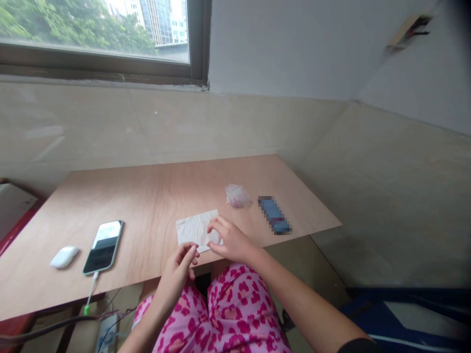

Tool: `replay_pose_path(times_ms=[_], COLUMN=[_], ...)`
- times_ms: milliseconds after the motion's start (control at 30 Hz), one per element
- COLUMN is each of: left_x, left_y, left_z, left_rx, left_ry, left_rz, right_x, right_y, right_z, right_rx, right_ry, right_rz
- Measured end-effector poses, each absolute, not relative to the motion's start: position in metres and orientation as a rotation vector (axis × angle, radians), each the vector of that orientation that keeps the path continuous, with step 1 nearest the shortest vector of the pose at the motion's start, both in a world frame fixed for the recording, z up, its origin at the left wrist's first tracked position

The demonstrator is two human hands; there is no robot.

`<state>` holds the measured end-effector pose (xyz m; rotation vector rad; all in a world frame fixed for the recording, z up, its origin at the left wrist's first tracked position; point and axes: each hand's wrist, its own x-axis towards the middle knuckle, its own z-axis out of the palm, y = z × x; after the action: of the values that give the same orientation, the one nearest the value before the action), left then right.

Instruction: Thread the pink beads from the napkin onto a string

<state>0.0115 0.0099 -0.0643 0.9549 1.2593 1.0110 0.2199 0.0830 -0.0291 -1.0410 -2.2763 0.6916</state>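
Observation:
A white tissue (191, 227) lies flat near the front edge of the wooden table. Over its right part, my right hand (232, 239) has its thumb and fingers curved and apart, with nothing visible gripped between them. My left hand (180, 267) is at the tissue's lower left corner, just over the table edge. Its fingers are curled, and the thumb presses toward the index fingertip. Whatever may be pinched there is too small to make out. Beyond the right hand sit several small clear plastic bags (238, 195) with pink bits inside.
On the right lies a dark phone-like object (274, 215), pixelated. At the left, a phone (103, 246) is plugged into a white cable (91, 290), beside a white earbud case (64, 257). The wooden table (154, 196) meets a tiled wall (239, 127) under a window.

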Motion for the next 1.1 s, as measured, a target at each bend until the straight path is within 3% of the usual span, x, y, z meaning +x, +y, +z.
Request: replay_pose_path(times_ms=[400, 833, 1100], left_x=[0.010, 0.009, 0.013], left_y=[0.022, 0.012, 0.009], left_z=[-0.060, -0.046, -0.053], left_rx=[0.997, 1.324, 1.586], left_ry=[1.215, 1.247, 1.379], left_rz=[0.956, 0.898, 0.861], right_x=[0.208, 0.207, 0.203], right_y=[0.055, 0.051, 0.051], right_z=[-0.033, -0.023, -0.033], right_rx=[-1.009, -1.028, -1.033], right_ry=[-2.344, -2.079, -2.115], right_rz=[0.739, 1.271, 1.130])
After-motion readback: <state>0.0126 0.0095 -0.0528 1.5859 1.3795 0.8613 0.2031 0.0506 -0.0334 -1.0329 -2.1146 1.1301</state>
